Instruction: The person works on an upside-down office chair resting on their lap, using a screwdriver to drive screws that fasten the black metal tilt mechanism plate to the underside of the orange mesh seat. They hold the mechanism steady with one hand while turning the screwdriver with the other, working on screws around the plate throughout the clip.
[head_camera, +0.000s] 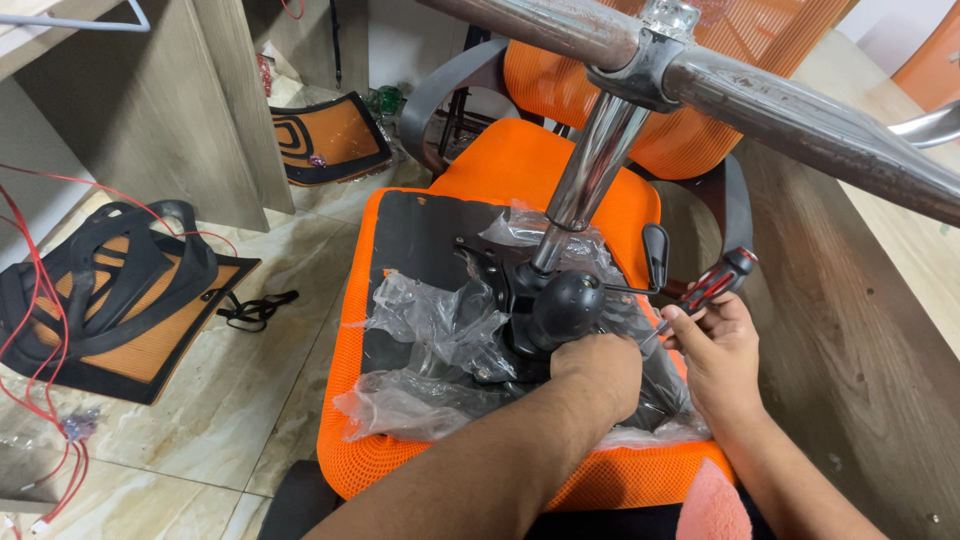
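Left hand: the left hand (597, 368) is curled into a closed fist on the black mechanism plate (500, 290), just below the round black knob (567, 303); the fingertips are tucked under and hidden, so what they press or grip cannot be made out
Right hand: the right hand (716, 352) has its fingers closed around a screwdriver (706, 288) with a black and red handle; the handle sticks up past the fingertips, while the thin metal shaft runs left from the thumb toward the knob, its tip hidden
Mechanism plate: bolted to the underside of an upturned orange seat (470, 300), right in front of both hands; its lower edge is covered by the left fist
Plastic wrap: clear crumpled plastic (430, 340) lies around the plate, to the left of the left fingers and under both wrists, blurring the seat below
Metal column: a chrome post (590, 170) rises from the plate just above the knob to chrome legs (800, 120) cut off by the top edge
Lever: a black paddle lever (656, 255) stands just above the right fingers
Further off: a black and orange chair back (120, 300) lies on the tiled floor (250, 400), well left of the hands, beside red wires (40, 330) partly out of view
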